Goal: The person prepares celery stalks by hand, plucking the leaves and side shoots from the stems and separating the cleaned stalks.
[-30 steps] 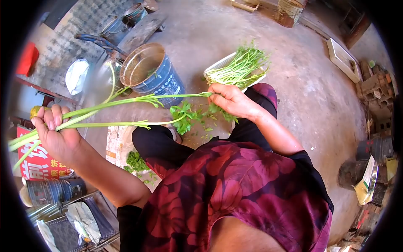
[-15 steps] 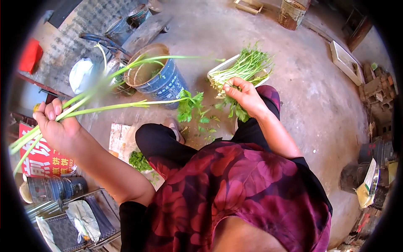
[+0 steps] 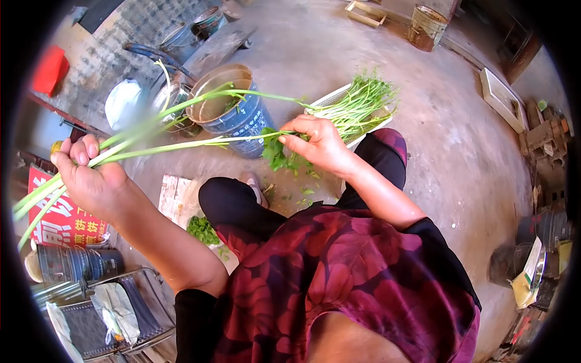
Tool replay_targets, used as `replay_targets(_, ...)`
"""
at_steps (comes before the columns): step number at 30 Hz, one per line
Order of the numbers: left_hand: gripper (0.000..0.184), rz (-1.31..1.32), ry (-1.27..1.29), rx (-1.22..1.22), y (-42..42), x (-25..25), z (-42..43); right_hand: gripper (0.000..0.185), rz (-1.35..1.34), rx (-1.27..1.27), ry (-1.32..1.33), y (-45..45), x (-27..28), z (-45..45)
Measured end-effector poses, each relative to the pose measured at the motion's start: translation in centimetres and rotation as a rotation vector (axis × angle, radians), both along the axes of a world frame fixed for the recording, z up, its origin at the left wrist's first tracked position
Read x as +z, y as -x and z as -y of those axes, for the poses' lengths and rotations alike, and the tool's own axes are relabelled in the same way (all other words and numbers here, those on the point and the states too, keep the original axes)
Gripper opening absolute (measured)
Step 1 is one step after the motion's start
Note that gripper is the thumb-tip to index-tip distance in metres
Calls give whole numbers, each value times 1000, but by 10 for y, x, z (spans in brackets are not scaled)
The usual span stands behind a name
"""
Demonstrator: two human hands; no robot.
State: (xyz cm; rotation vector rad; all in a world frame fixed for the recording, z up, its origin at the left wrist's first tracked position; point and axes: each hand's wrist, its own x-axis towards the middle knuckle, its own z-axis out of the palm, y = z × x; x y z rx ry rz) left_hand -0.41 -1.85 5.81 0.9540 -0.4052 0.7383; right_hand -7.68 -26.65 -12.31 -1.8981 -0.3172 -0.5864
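Note:
Several long green celery stalks (image 3: 175, 145) stretch across the view, and my left hand (image 3: 91, 172) is wrapped round their thick lower ends. My right hand (image 3: 318, 142) pinches the leafy tip of the lower stalk, with green leaves (image 3: 277, 156) hanging just below the fingers. A second stalk's thin end reaches free above my right hand. Behind the stalks stands a blue bucket (image 3: 242, 124). Beyond my right hand, a white basket (image 3: 331, 97) holds a bunch of thin green stems (image 3: 363, 106).
Leaf scraps (image 3: 307, 192) are scattered on the floor between my legs. A pile of leaves (image 3: 203, 230) lies by my left knee. A red sign (image 3: 66, 218) and a chair (image 3: 151, 302) are at the left. A white tray (image 3: 502, 100) lies at the right.
My right hand first came away from the upper stalk, whose tip leaves are gone, holding leaves near the basket. Now it has moved left and taken hold of the lower stalk's tip.

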Motion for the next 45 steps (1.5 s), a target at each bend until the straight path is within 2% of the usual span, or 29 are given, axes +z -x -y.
replay_targets(4, 17, 16, -14, 76, -2, -5, -1, 11, 24, 194, -148, -5, -13, 2)
replay_targets(7, 17, 6, 3, 118, -2, -9, 1, 16, -584, 519, -476, 5, 3, 12)
replay_targets(8, 17, -6, 25, 122, -2, -8, 1, 17, -596, 533, -414, 4, 3, 14)
replay_targets(12, 20, 13, 7, 116, -6, -10, -4, 14, -271, 431, -339, 2, -1, 5)
replay_targets(15, 22, 36, -2, 121, -8, -11, -1, 14, -265, 413, -243, 5, 8, 2)
replay_targets(16, 22, 38, -10, 120, -10, -11, -2, 21, -160, 353, -182, 1, 2, 0)
replay_targets(19, 23, 40, -25, 113, -10, -12, -4, 25, -149, 176, 47, 5, 10, -1)
replay_targets(20, 22, 42, -28, 108, -10, -11, -4, 21, -171, 141, 57, 6, 12, -2)
replay_targets(24, 23, 50, -35, 125, -11, -12, -10, 18, -208, 211, 19, 8, 11, -1)
replay_targets(27, 23, 28, -36, 177, -9, -9, -8, 16, -116, 249, -128, 12, 12, -3)
replay_targets(30, 24, 3, -37, 193, -10, -8, -13, 13, -231, 409, -257, 15, 11, -1)
replay_targets(33, 24, 3, -44, 184, -9, -11, -13, 12, -225, 373, -221, 17, 12, -5)
replay_targets(36, 24, 12, -37, 155, -8, -11, -13, 11, -145, 262, -38, 16, 7, -5)
replay_targets(39, 24, 21, -47, 115, -6, -13, -11, 14, -198, 154, 111, 16, 6, -5)
replay_targets(40, 25, 31, -54, 97, -7, -16, -12, 13, -243, 162, -18, 13, 1, -6)
replay_targets(43, 25, 37, -65, 78, -8, -20, -9, 12, -295, 154, -140, 8, -12, -3)
replay_targets(45, 25, 29, -75, 99, -6, -23, -2, 7, -172, -4, 69, 8, -14, -4)
